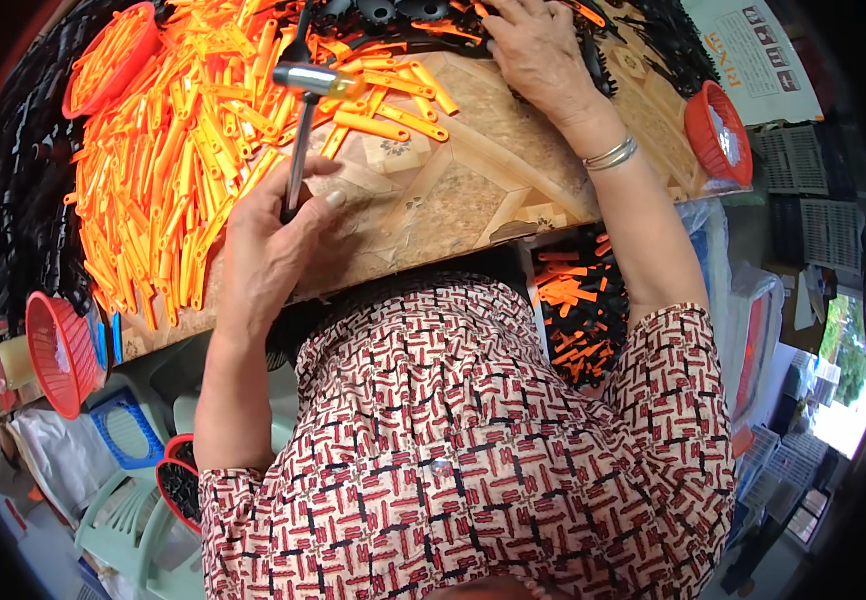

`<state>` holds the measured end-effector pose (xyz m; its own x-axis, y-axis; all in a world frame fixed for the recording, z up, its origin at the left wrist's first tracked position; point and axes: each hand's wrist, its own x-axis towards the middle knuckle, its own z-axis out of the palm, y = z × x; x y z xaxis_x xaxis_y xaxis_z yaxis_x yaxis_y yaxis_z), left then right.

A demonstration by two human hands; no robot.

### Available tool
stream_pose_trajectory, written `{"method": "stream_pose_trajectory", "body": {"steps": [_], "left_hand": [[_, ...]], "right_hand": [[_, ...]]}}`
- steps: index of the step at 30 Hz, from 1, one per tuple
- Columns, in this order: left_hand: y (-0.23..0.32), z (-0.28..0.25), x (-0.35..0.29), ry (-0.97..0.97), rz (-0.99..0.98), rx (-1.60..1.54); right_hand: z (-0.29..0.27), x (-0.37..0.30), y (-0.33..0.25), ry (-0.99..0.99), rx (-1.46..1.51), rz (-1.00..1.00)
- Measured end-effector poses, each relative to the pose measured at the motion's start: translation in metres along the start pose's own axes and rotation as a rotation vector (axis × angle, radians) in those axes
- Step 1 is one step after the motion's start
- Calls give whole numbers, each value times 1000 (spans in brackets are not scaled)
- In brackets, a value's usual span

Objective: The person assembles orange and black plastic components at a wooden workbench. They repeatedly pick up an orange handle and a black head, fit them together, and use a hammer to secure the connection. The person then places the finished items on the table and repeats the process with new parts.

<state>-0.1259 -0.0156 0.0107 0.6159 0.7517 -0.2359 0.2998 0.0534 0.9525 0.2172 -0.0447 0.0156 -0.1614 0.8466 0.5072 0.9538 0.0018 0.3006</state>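
Observation:
My left hand (278,225) is closed round the lower end of a hammer (300,150). The hammer has a slim metal shaft, and its head has a metal middle and an amber end. Beside that hand spreads a large heap of orange plastic handles (178,165), several of which lie loose near the hammer head. At the far edge of the table, my right hand (543,60) reaches in among black toothed plastic parts (593,60). Its fingers are bent and pressed together. What they hold, if anything, is hidden.
Red baskets stand on the table at far left (113,60), near left (61,350) and right (721,135). Below the edge, a container holds orange and black pieces (575,300). A pale green chair (133,520) stands lower left. Grey crates (833,235) are stacked at right.

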Motion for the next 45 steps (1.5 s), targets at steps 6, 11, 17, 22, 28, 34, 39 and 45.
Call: {"method": "stream_pose_trajectory", "body": {"steps": [6,11,17,22,28,34,39,45], "left_hand": [[6,4,54,102,418,546],[7,21,81,71,586,914],[16,29,90,-27,522,1093],[16,23,89,6,646,818],[26,15,76,37,283,246],[33,43,64,-205,61,-182],[17,69,58,-289,37,-224],[24,77,51,-178,95,-228]], "right_hand": [[0,-9,12,-79,216,29],[11,-5,3,47,308,23],[20,2,34,223,1344,651],[-6,-3,55,455,1859,768],[-72,-89,-1,-127,1852,762],[-98,-161,-92,-415,1800,1088],[-100,-166,-108,-482,1596,1099],[-87,-164,-126,-510,1629,1279]]}}
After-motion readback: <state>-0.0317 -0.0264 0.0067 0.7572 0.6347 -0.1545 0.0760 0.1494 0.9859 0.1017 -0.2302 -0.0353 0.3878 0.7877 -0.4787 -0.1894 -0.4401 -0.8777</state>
